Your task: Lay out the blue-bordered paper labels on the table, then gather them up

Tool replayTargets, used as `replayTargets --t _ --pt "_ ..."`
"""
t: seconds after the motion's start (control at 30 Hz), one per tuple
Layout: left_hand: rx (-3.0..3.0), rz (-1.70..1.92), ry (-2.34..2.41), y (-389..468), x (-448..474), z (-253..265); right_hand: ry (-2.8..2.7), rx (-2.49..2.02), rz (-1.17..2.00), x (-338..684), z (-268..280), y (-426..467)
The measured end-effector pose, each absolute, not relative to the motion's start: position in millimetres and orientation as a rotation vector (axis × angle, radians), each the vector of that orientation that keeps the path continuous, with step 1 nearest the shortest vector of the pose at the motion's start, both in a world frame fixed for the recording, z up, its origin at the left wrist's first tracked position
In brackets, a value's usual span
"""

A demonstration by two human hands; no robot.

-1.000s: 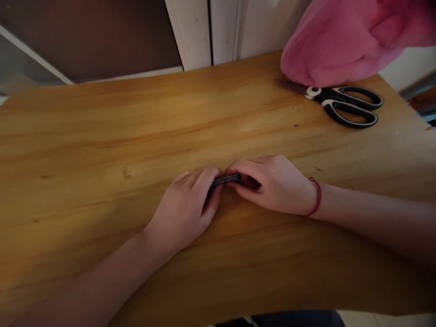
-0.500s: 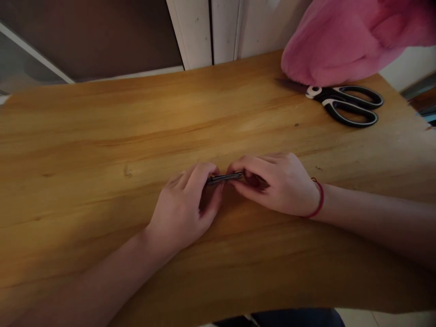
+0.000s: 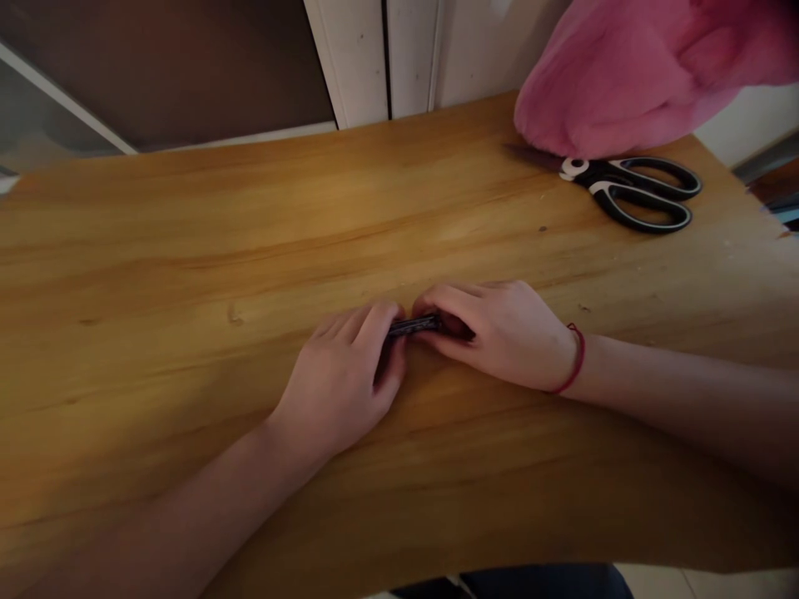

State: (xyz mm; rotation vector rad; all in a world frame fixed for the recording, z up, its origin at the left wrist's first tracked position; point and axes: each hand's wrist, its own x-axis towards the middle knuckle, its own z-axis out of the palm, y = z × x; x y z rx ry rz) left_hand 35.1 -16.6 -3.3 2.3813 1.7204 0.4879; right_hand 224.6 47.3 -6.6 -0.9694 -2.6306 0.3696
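Over the middle of the wooden table (image 3: 187,333), both hands hold a thin, dark, card-like stack (image 3: 414,324) between them, seen edge-on. Fine light lines run along its edge; its faces are hidden, so its exact kind is unclear. My left hand (image 3: 343,374) pinches the left end, thumb on the near side and fingers curled over the far side. Gripping the right end the same way is my right hand (image 3: 493,333), with a red string bracelet (image 3: 578,362) on the wrist. The two sets of fingertips are close together.
Black-and-white scissors (image 3: 624,187) lie at the back right, blades pointing left. Against them rests a pink plush item (image 3: 624,83). A white-framed door or cabinet (image 3: 362,58) stands behind the table's far edge.
My right hand has shifted slightly left, and the fingers of both hands have closed further over the dark stack, so less of its edge shows. The scissors and plush item have not moved.
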Motion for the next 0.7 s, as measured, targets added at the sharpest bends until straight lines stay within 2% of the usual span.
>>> replayTargets --t 0.2,0.4,0.7 --pt "2.294 0.528 1.64 -14 35 -5 -2.644 -0.975 0.455 223 -8 50" --pt "1.813 0.893 1.438 -5 29 -7 -2.336 -0.89 0.873 222 -10 60" --pt "1.43 1.181 1.143 7 30 -17 -2.162 -0.817 1.099 210 -15 61"
